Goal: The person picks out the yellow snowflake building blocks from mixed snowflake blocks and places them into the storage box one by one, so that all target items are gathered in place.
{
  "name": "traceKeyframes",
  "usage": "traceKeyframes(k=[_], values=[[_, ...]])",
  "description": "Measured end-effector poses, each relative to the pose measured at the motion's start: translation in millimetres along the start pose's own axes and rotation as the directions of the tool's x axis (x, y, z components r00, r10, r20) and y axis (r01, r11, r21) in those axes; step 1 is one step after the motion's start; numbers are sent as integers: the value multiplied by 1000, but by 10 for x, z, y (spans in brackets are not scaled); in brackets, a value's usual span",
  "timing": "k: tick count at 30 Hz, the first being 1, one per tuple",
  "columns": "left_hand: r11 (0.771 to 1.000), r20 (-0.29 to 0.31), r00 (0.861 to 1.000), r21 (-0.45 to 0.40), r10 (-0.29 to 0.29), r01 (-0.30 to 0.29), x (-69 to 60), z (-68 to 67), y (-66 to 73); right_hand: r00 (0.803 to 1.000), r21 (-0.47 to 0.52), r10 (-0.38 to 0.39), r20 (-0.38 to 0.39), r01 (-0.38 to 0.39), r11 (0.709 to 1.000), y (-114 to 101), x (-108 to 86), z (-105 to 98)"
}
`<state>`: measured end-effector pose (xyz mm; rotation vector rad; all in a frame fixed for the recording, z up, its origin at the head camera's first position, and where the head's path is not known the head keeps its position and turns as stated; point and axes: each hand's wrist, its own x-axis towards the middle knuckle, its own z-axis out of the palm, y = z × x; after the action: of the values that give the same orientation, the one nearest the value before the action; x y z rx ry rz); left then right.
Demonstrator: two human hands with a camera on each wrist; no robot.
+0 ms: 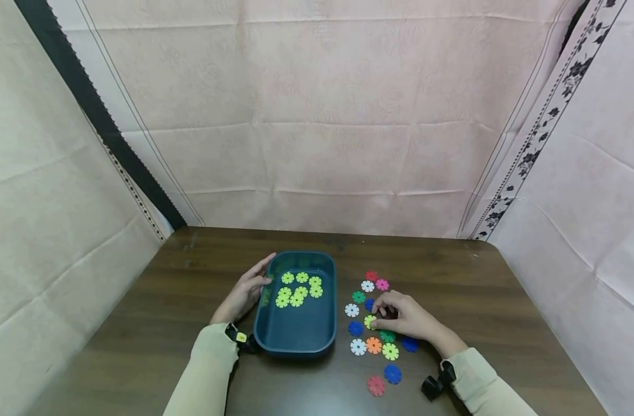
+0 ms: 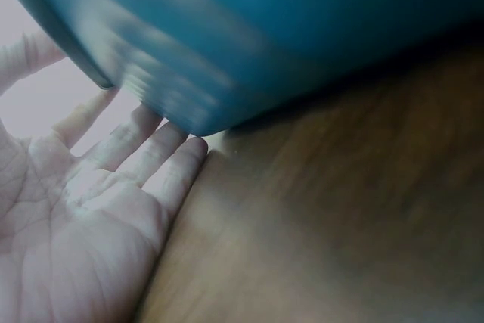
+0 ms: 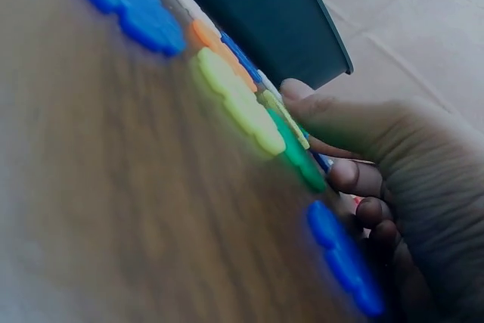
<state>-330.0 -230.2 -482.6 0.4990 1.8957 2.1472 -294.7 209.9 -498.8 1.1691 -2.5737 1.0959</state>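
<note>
A dark teal plastic tray [image 1: 317, 332] stands on the table, with several yellow-green flower-shaped discs [image 1: 296, 300] lying in it. My left hand [image 1: 242, 293] holds the tray's left side: the thumb is at the rim and the other fingers touch the outer wall [image 2: 249, 43]. To the right of the tray, my right hand [image 1: 407, 316] pinches a yellow-green flower-shaped disc [image 1: 369, 322] at its edge. In the right wrist view, the thumb lies against this tilted disc [image 3: 286, 120]; the index fingertip is partly hidden behind it.
Around the right hand lie loose flower-shaped discs: a white one [image 1: 358, 346], an orange one [image 1: 374, 345], a blue one [image 1: 392, 374], a red one [image 1: 376, 386] and several others. The brown table [image 1: 166, 329] is bounded by pale cloth walls [image 1: 327, 162].
</note>
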Motion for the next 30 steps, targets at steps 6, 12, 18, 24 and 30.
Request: traceKeyframes(k=[6,12,18,24,30], values=[[1000,0,1000,-11,-3,3,11,-9,2,1000,10,16,26,-16,1000,-9,1,-15],[1000,-4,1000,-5,-4,4,11,-9,4,1000,9,-12,19,12,1000,-3,8,-6],[1000,-11,1000,6,-9,9,8,-5,10,999,3,-33,26,32,999,-14,17,-5],[1000,-12,1000,-3,-13,13,1,-6,11,999,27,12,52,-14,1000,-5,6,-12],[1000,-16,1000,-1,-11,11,0,0,12,996,99,61,67,-67,993,-5,-8,-16]])
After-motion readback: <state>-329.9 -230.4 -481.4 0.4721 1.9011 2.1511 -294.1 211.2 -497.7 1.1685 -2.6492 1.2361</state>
